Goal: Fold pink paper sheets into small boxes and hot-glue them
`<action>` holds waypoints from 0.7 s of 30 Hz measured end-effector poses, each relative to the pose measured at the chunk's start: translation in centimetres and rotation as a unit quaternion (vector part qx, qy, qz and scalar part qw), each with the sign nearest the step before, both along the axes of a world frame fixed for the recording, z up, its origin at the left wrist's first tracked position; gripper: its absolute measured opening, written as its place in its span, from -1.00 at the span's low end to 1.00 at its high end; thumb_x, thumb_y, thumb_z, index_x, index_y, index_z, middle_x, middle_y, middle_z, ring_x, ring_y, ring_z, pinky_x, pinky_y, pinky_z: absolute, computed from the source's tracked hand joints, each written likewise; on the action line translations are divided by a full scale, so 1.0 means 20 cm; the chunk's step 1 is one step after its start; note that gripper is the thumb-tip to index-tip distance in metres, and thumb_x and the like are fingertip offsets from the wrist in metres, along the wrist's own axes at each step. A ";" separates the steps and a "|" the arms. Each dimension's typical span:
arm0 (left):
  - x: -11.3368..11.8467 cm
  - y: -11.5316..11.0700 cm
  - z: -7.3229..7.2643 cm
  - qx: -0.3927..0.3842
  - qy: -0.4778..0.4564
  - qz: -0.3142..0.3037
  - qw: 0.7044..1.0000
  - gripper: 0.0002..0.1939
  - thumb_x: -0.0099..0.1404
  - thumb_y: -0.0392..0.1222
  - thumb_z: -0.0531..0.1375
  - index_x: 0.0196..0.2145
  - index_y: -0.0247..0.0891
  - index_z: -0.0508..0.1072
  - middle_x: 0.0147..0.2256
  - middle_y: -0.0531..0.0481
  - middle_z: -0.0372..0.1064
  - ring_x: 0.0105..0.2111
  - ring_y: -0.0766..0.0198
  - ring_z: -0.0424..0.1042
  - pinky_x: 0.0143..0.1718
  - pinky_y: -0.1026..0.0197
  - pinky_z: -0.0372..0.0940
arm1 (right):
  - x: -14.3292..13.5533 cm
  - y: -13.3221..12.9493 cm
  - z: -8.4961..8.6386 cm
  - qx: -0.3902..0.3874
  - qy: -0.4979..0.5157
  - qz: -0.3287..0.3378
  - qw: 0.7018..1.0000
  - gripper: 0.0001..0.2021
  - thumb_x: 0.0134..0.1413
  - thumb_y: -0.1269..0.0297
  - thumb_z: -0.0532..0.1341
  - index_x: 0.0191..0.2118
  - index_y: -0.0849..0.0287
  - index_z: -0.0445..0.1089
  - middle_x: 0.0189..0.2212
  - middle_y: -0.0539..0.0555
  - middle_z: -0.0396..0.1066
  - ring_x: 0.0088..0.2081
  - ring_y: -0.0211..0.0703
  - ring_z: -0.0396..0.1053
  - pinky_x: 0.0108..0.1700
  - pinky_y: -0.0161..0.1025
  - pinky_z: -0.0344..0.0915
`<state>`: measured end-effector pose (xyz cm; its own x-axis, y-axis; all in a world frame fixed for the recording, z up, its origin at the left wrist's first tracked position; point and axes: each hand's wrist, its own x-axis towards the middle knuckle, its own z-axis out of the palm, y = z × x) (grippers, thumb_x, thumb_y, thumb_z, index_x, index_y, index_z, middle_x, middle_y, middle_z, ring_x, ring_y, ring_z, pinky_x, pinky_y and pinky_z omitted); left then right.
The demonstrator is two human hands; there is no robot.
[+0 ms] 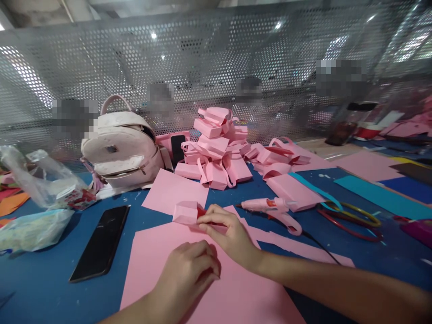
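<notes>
A small pink paper box (pixel 185 213) stands on pink paper in front of me, its right end open. My right hand (pixel 232 234) has its fingertips pinched at that open end, thumb below and fingers above. Closer to me, my left hand (pixel 189 270) is curled over a large pink paper sheet (pixel 148 265), with nothing visible in its fingers. A pink hot glue gun (pixel 266 204) lies on the table to the right of the box, its cord running off to the right. Another pink sheet (pixel 172 191) lies behind the box.
Folded pink paper bags (pixel 216 153) are piled at the back. Left of them stands a white backpack (pixel 124 148). A black phone (pixel 101 243) and a plastic bag (pixel 33 229) lie at left. Tape rolls (pixel 354 216) and blue paper strips (pixel 381 195) are at right. A perforated metal screen (pixel 202 58) rises behind.
</notes>
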<state>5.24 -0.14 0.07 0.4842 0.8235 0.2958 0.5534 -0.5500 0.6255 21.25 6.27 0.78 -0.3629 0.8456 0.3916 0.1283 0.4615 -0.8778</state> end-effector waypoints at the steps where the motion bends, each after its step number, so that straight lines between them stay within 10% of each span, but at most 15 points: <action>1: 0.00 0.00 0.00 0.010 0.011 -0.003 1.000 -0.75 0.19 -0.57 0.25 -0.39 -0.21 0.52 -0.31 0.06 0.48 -0.37 0.31 0.45 -0.32 0.32 0.25 | 0.00 0.00 0.00 0.002 0.004 0.003 1.000 -0.86 0.22 0.37 0.26 -0.24 0.05 0.60 -0.33 0.01 0.41 -0.22 -0.16 0.41 -0.09 -0.22 0.32; 10: -0.06 -0.05 0.09 -0.096 -0.058 -0.020 0.994 -0.82 0.31 -0.44 0.05 -0.34 -0.21 0.36 -0.26 -0.02 0.42 -0.33 0.30 0.41 -0.28 0.33 0.28 | 0.00 0.00 0.01 0.010 0.024 0.009 1.000 -0.86 0.20 0.41 0.27 -0.24 0.09 0.60 -0.33 0.01 0.41 -0.23 -0.18 0.40 -0.10 -0.25 0.30; 21: -0.64 -0.19 0.09 -0.183 -0.014 0.176 0.967 -0.87 0.27 -0.19 0.27 -0.42 -0.21 0.57 -0.40 0.01 0.56 -0.36 0.21 0.48 -0.28 0.28 0.30 | -0.02 0.00 0.00 0.018 0.002 0.012 1.000 -0.84 0.23 0.38 0.25 -0.23 0.06 0.61 -0.34 0.02 0.38 -0.27 -0.17 0.38 -0.13 -0.25 0.30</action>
<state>-7.64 -3.89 1.85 0.1512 0.9878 -0.0371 0.6455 -0.0702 0.7606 20.94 6.33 0.77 -0.3813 0.8219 0.4232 0.1136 0.4960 -0.8609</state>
